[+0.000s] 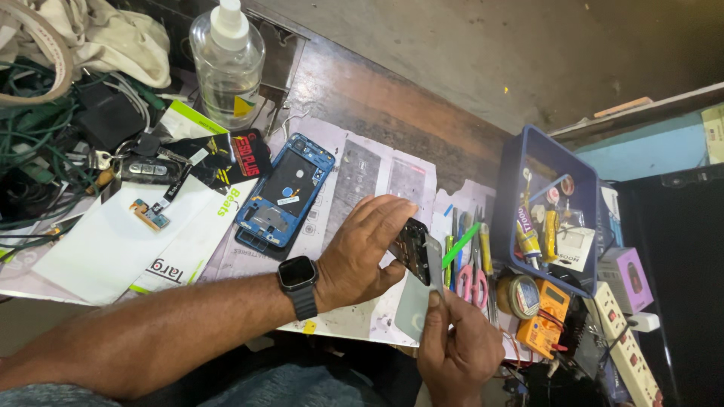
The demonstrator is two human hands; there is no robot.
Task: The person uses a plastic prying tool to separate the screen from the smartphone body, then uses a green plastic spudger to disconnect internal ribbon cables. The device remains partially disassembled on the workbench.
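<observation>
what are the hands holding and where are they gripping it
The left hand grips a dark phone circuit board by its near side; the right hand pinches the lower edge of a thin grey sheet against it.

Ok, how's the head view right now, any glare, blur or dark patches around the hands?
Head view: hands sharp and evenly lit; left hand and right hand hold the small phone part with no motion blur. Slight glare on the clear spray bottle. Far right, past the blue bin, falls into deep shadow. Wide-angle bending shows at the edges.
</observation>
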